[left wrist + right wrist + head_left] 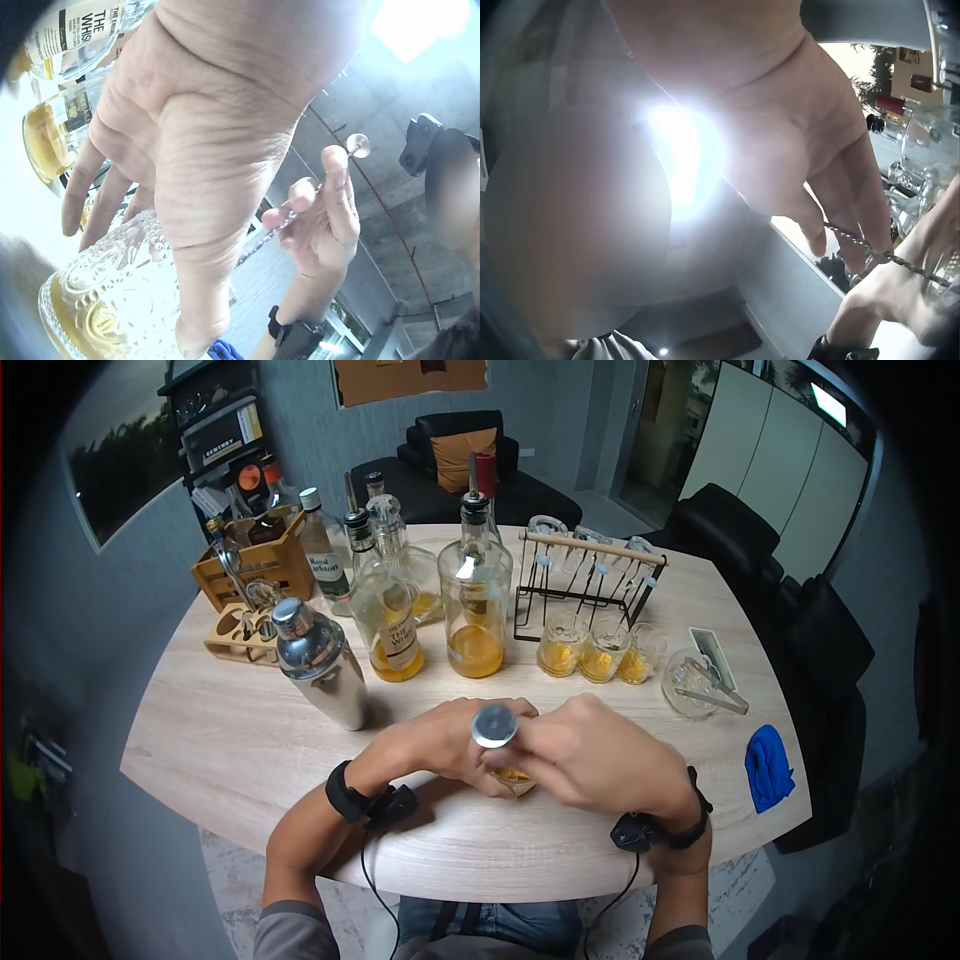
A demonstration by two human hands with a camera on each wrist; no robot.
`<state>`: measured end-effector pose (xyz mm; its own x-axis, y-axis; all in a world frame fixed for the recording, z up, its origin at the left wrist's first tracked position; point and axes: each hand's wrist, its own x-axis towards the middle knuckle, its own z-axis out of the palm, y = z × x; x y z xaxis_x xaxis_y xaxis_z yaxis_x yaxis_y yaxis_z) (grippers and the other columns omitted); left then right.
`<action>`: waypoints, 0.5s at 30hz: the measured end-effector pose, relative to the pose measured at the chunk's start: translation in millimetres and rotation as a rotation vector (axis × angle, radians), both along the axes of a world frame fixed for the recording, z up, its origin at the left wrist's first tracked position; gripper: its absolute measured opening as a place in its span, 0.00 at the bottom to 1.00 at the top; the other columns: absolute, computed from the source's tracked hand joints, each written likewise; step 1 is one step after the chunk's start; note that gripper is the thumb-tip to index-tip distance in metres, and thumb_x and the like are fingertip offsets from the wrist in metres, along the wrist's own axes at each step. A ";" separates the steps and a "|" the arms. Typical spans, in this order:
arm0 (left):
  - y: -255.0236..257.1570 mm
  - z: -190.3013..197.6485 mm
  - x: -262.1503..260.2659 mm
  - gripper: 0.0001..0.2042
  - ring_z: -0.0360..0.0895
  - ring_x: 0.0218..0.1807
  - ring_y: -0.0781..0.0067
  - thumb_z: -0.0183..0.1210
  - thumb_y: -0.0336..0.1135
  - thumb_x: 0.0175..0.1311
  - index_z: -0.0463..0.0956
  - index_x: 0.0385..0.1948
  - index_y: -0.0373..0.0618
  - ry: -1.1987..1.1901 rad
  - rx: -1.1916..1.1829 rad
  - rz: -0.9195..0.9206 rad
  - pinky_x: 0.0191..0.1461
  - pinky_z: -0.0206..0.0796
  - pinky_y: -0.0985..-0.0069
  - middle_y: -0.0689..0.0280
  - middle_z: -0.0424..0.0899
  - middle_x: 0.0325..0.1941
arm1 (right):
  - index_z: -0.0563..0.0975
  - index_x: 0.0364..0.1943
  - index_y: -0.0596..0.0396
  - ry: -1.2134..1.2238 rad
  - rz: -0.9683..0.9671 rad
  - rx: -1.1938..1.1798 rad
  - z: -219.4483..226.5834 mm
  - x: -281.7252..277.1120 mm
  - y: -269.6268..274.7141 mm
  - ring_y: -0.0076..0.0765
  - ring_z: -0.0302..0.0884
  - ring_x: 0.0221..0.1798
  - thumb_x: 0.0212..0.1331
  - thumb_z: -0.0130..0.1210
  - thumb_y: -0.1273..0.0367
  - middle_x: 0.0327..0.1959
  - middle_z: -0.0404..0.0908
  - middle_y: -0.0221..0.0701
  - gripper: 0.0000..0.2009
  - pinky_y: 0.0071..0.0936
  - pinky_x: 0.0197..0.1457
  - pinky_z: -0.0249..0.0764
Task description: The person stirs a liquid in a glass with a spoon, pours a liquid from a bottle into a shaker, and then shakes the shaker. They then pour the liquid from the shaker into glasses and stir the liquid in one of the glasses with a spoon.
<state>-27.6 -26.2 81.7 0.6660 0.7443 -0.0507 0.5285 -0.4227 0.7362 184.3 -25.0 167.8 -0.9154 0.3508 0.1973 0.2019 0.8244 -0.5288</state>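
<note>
My left hand (435, 740) grips a patterned glass (112, 289) of amber liquid near the table's front. In the left wrist view its thumb lies on one side of the glass and the fingers on the other. Above the glass, my right hand (605, 755) pinches a bar spoon with a twisted metal stem (907, 264). The spoon's round end cap (495, 726) points up toward the head camera, and its stem slants down to the glass. The lower end of the spoon is hidden. Both hands cover most of the glass in the head view.
A steel shaker (325, 670) stands left of the hands. Pour-spout bottles (475, 625) are beyond them. Three small glasses (603, 650) line up before a black rack (590, 595). On the right are a glass bowl with tongs (712, 698) and a blue cloth (768, 770).
</note>
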 end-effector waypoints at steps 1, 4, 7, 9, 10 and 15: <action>0.1 1.6 0.4 0.38 0.81 0.51 0.50 0.78 0.52 0.42 0.73 0.54 0.40 0.010 0.060 0.006 0.54 0.73 0.59 0.54 0.83 0.48 | 0.78 0.42 0.60 0.062 0.031 0.035 -3.5 -3.0 -3.5 0.54 0.84 0.32 0.67 0.55 0.70 0.30 0.83 0.46 0.08 0.41 0.37 0.79; 0.9 1.4 0.2 0.37 0.81 0.51 0.49 0.78 0.51 0.42 0.74 0.53 0.42 0.044 0.102 0.015 0.54 0.73 0.59 0.55 0.83 0.49 | 0.78 0.40 0.59 0.184 0.059 0.098 -12.8 -11.2 -4.5 0.55 0.82 0.29 0.61 0.60 0.70 0.27 0.82 0.45 0.08 0.40 0.34 0.78; -8.5 1.6 -0.9 0.38 0.81 0.51 0.48 0.78 0.53 0.42 0.74 0.55 0.42 -0.072 0.092 -0.030 0.54 0.72 0.59 0.52 0.82 0.49 | 0.79 0.42 0.59 0.148 -0.052 0.007 -14.6 -14.1 2.3 0.53 0.84 0.30 0.64 0.58 0.70 0.28 0.84 0.44 0.07 0.40 0.37 0.79; -13.0 -14.2 -0.3 0.38 0.81 0.50 0.48 0.78 0.52 0.42 0.73 0.56 0.41 0.118 0.454 0.066 0.55 0.72 0.61 0.50 0.82 0.48 | 0.80 0.44 0.59 0.206 -0.140 0.005 -20.2 -11.8 11.8 0.51 0.85 0.31 0.67 0.55 0.70 0.29 0.85 0.43 0.08 0.38 0.37 0.79; -9.1 -16.3 -1.0 0.38 0.81 0.50 0.48 0.78 0.52 0.42 0.73 0.56 0.41 0.117 0.455 0.067 0.55 0.72 0.61 0.50 0.82 0.48 | 0.80 0.44 0.59 0.205 -0.139 0.005 -17.8 -10.2 12.4 0.51 0.85 0.31 0.67 0.55 0.70 0.29 0.85 0.43 0.08 0.38 0.37 0.79; -8.6 14.2 5.6 0.36 0.82 0.48 0.51 0.77 0.50 0.43 0.73 0.54 0.43 0.245 0.058 0.111 0.52 0.73 0.63 0.52 0.83 0.45 | 0.77 0.47 0.64 0.032 -0.171 -0.012 -3.3 -0.9 5.8 0.57 0.84 0.32 0.68 0.54 0.69 0.27 0.84 0.46 0.11 0.41 0.38 0.80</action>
<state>-22.0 -34.8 95.9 0.5531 0.8185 -0.1554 0.7332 -0.3897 0.5572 183.5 -19.2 164.5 -0.8358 0.5031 0.2198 0.3215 0.7730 -0.5469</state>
